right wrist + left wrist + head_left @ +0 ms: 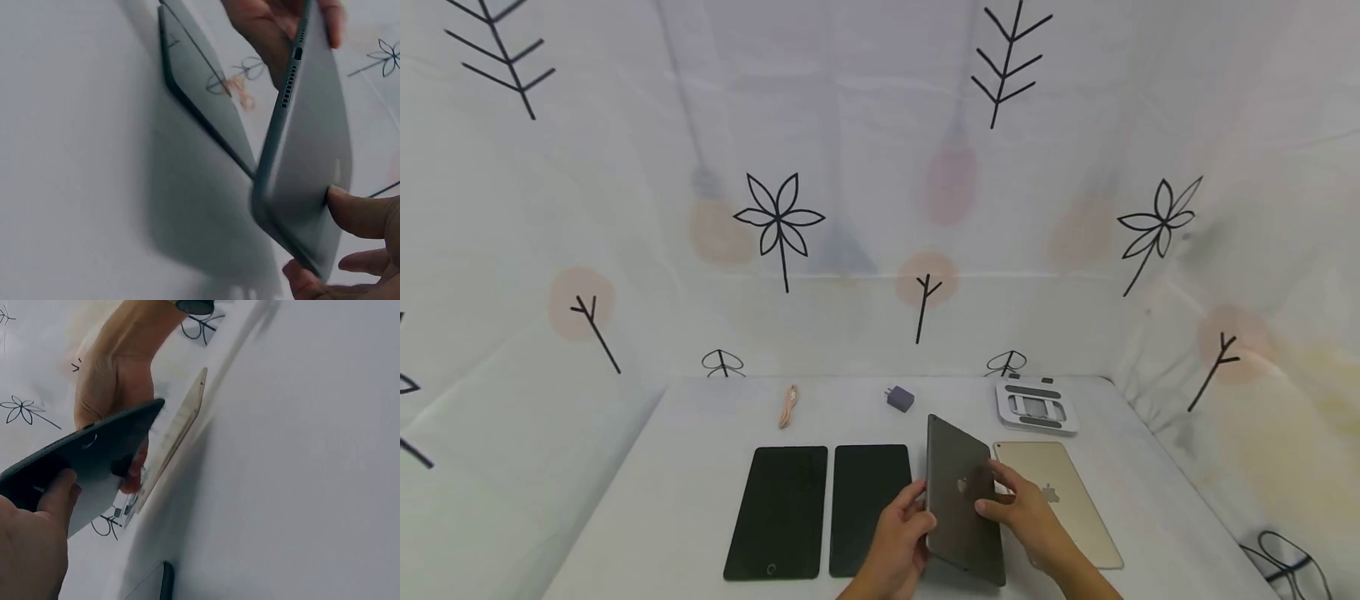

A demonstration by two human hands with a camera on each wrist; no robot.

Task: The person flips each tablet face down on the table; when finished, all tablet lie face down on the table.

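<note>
A dark grey tablet (958, 500) stands tilted up off the table between both hands, its back with the logo turned to the right. My left hand (898, 537) grips its left edge, thumb on one face and fingers on the other. At the opposite edge my right hand (1026, 512) pinches it, thumb on the grey back. In the right wrist view the port and speaker holes of the tablet (306, 144) show along one short edge. Beneath and to the right lies a gold tablet (1086, 517), back up, partly covered by my right hand.
Two dark tablets lie screen up to the left, an outer tablet (778, 512) and an inner tablet (868, 500). Behind them are a coiled pinkish cable (788, 406), a purple-grey charger plug (899, 398) and a white folding stand (1037, 407). Patterned cloth walls (850, 325) enclose the table.
</note>
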